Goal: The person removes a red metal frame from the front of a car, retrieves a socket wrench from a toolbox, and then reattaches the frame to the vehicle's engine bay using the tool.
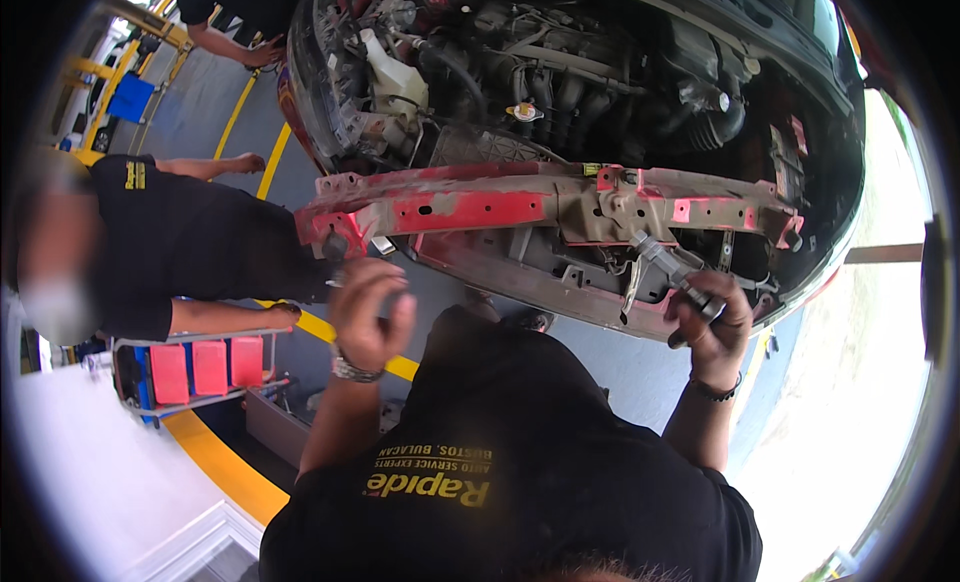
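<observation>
My left hand (372, 317) is raised below the left end of the dented red metal crossbeam (470, 208), its fingers loosely bent and apart, with nothing visible in them. My right hand (712, 322) is closed around a silver cylindrical tool (660, 254) with a dark lower end. The tool points up and left toward the beam's middle bracket; whether it touches is unclear. The beam crosses the front of an open engine bay (560, 72), where a pale plastic reservoir (395, 87) and a yellow-topped cap (523, 112) show.
A co-worker in a dark shirt (200, 242) is at my left, another person (232, 42) at upper left. A trolley with red bins (208, 367) and a grey box (278, 432) sit at lower left. Yellow lines mark the grey floor (230, 212); a blue object (130, 99) is farther off.
</observation>
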Available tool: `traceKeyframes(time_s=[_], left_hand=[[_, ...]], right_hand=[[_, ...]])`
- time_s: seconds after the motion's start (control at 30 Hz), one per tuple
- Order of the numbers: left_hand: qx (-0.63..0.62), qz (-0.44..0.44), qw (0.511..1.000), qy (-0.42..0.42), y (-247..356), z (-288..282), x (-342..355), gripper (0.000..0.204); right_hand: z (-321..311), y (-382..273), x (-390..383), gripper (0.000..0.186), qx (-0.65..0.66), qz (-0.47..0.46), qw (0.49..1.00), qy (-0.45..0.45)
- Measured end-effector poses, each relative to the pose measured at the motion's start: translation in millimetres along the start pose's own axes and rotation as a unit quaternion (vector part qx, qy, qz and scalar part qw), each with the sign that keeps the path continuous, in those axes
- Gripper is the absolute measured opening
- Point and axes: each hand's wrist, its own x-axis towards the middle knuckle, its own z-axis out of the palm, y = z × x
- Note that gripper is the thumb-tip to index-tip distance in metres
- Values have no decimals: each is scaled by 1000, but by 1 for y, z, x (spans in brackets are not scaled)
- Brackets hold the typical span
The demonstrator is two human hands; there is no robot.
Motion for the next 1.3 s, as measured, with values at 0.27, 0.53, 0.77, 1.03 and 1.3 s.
traceKeyframes(time_s=[0.27, 0.53, 0.77, 1.03, 1.3], left_hand=[[129, -253, 950, 127, -84, -48, -3, 30], [47, -204, 974, 91, -129, -34, -3, 46], [-174, -303, 937, 32, -169, -31, -17, 43], [-80, -307, 947, 53, -174, -23, -11, 29], [-48, -279, 958, 50, -180, -22, -12, 28]], right_hand=[[-40, 22, 44, 60, -266, 3, 963, 34], [-6, 44, 60, 53, -358, 33, 930, 82], [-9, 31, 105, 22, -515, 20, 849, 119], [-18, 28, 221, 32, -538, 185, 815, -112], [6, 56, 283, 48, -603, 219, 717, -274]])
